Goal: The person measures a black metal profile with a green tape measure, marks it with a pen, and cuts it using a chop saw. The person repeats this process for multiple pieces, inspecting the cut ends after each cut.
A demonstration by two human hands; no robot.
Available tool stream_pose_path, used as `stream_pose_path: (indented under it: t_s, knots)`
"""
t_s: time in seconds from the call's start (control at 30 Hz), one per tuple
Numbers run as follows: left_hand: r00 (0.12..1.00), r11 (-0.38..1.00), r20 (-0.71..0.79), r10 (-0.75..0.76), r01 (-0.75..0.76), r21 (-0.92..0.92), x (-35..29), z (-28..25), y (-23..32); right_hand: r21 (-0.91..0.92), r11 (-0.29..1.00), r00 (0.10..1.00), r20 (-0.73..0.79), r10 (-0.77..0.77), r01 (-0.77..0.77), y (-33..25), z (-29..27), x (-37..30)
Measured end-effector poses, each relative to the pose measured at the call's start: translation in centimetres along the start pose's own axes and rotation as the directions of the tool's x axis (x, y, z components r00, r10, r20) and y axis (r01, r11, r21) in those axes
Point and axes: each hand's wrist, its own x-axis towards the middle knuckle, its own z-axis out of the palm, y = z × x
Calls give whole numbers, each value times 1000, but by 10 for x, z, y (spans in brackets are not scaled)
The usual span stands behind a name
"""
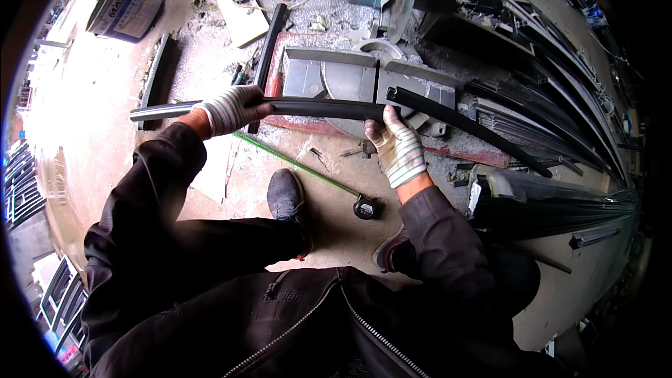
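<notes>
A long black profile bar lies across in front of me, above the near edge of a metal-cutting mitre saw's grey base. My left hand, in a striped work glove, is wrapped round it left of its middle. At its right end my right hand, gloved alike, grips it with the thumb on top and fingers beneath. Another black profile slants away to the right from close beside that thumb. Below the bar, a tape measure rests on the floor with its green blade pulled out toward the upper left.
Beyond the base stands the saw's blade guard, among scattered metal shavings. Bundles of dark profiles fill the right side. At the upper left is a bucket; a short dark profile lies nearer. My shoe is beside the tape blade.
</notes>
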Motion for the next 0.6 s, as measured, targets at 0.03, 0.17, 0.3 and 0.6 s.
stream_pose_path:
  t_s: [0.03, 0.17, 0.3, 0.6]
  knots:
    - [1000, 1000, -2, -7, 7, -1, 7, -1, -7, 11, 1000, 1000, 0, 18, -18, 5, -2, 11]
    - [998, 997, -38, -50, 52, 58, 41, -4, -25, 57, 995, 997, -18, 77, -76, 20, -10, 54]
    - [995, 990, -76, -69, 78, 121, 77, -8, -38, 114, 986, 989, -63, 131, -124, 30, -18, 93]
    - [989, 977, -145, -11, 42, 211, 140, -6, -84, -53, 988, 981, -137, 135, -144, 42, -32, 103]
